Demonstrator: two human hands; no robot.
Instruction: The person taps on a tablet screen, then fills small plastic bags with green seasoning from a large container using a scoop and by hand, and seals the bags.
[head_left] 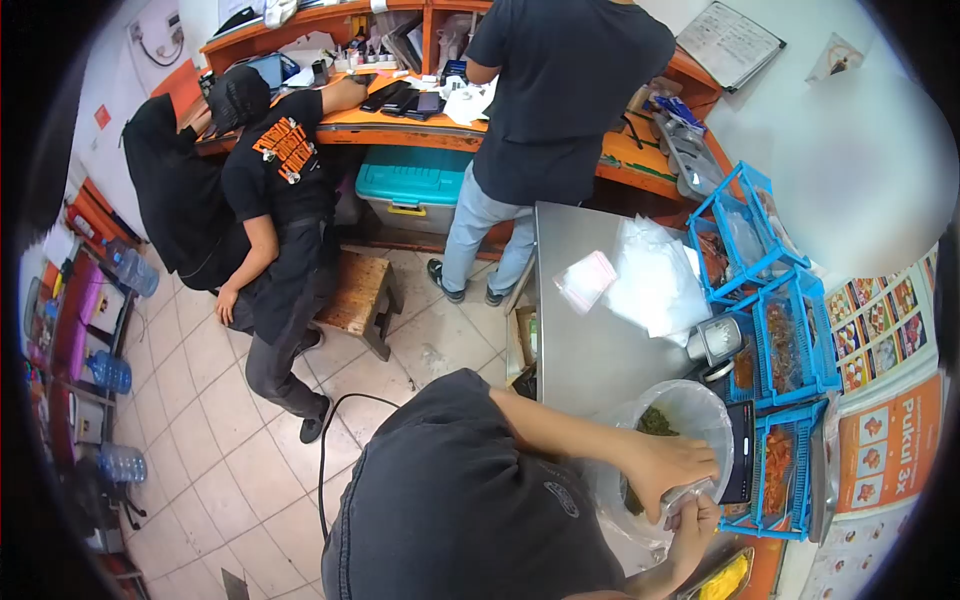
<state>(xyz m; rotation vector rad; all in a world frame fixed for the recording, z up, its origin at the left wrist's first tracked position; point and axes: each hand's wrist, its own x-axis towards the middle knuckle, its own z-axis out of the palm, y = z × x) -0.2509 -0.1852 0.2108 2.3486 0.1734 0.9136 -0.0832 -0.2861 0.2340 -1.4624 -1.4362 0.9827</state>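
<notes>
My left hand (668, 468) reaches over a round tub lined with clear plastic (712, 400), its fingers closed at the edge of a small clear plastic bag (688, 492). Coming in from below, my right hand (694, 525) pinches the same bag from the other side. What the bag contains is hard to make out. Inside the tub lies a dark green, crumbly-looking food (655, 422), partly hidden under my left hand and forearm. A dark flat device (739, 452) sits right beside the tub.
Blue baskets (797, 340) of packed goods line the wall. Plastic bags (652, 280) and a metal container (715, 340) lie on the steel table (580, 360). A yellow item (725, 580) is near my right arm. Several people, a stool (355, 295) and a teal-lidded bin (415, 178) stand beyond.
</notes>
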